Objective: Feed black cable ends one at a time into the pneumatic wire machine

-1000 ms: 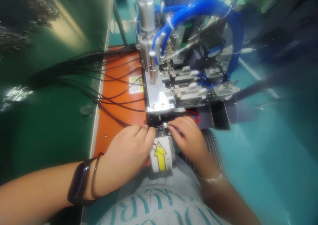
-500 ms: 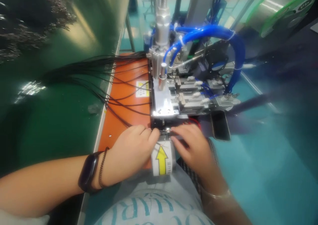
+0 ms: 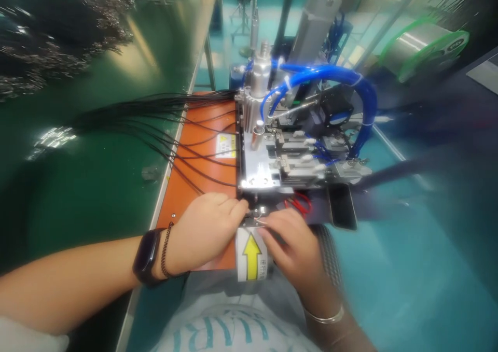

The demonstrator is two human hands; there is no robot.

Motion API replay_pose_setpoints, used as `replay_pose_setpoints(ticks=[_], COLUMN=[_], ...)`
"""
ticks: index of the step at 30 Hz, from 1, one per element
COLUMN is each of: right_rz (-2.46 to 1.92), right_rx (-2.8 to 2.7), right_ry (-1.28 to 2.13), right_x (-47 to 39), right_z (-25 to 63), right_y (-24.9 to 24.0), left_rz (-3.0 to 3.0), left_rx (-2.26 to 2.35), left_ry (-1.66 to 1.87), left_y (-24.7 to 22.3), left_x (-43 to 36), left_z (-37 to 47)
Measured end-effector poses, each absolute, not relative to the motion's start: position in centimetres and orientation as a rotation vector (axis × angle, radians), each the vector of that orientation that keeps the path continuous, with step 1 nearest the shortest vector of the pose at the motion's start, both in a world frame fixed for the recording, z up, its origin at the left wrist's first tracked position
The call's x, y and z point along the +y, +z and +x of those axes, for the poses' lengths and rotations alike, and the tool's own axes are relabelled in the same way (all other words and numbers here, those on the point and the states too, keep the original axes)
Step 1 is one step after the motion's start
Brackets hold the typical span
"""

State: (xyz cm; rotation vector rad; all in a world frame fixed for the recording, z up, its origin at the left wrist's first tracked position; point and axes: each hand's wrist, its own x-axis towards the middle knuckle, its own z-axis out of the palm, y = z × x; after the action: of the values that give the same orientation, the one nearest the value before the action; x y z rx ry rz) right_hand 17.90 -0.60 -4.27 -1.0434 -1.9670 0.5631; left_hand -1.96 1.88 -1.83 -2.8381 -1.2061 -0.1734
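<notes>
My left hand (image 3: 210,227) is closed at the front end of the machine (image 3: 259,173), at the orange plate's right edge; a black cable runs to its fingers. My right hand (image 3: 293,240) is on the other side of the small metal track (image 3: 251,221), its thumb and fingers bent toward a thin pale wire end (image 3: 261,221). The fingertips are too small and blurred to show the exact grip. Below the track is a white label with a yellow arrow (image 3: 252,256).
Several black cables (image 3: 155,103) cross the orange plate (image 3: 175,196) toward the left. Blue hoses (image 3: 330,72) arch over the machine. A phone (image 3: 342,206) and something red-handled (image 3: 301,202) lie right of it. A wire spool (image 3: 424,48) stands at the upper right.
The view has shifted, so the machine appears slightly lower. My right hand has moved a little down and left, away from the machine's plate, and the red handles now show more.
</notes>
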Motion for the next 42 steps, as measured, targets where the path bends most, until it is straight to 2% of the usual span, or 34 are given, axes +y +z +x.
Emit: replay_pose_setpoints(ticks=[10,17,25,36,42], right_rz=[-1.235,-1.352,-1.329,-1.198,-1.100], right_rx=[-1.640,-1.859,-1.537,-1.674,-2.216], right_ry=[0.752,0.606,0.643,0.644,0.613], right_x=[-1.0,-1.1,-0.4,0.3,1.8], right_z=[18.1,17.8,17.5,17.3,18.8], right_y=[-4.0,-4.1,-4.4,-3.9,-3.9], left_rz=[-2.912,-2.804,-2.712,-2.852,-2.993], left_rx=[-1.159,-1.228,-1.199,-1.152,-1.006], left_ry=[-0.416,-0.503,-0.549,-0.592,-0.293], left_y=[-1.8,-2.6,-2.6,-2.9,-1.9], left_x=[1.1,1.3,1.6,1.9,2.5], left_z=[-0.6,-0.2,0.1,-0.7,-2.0])
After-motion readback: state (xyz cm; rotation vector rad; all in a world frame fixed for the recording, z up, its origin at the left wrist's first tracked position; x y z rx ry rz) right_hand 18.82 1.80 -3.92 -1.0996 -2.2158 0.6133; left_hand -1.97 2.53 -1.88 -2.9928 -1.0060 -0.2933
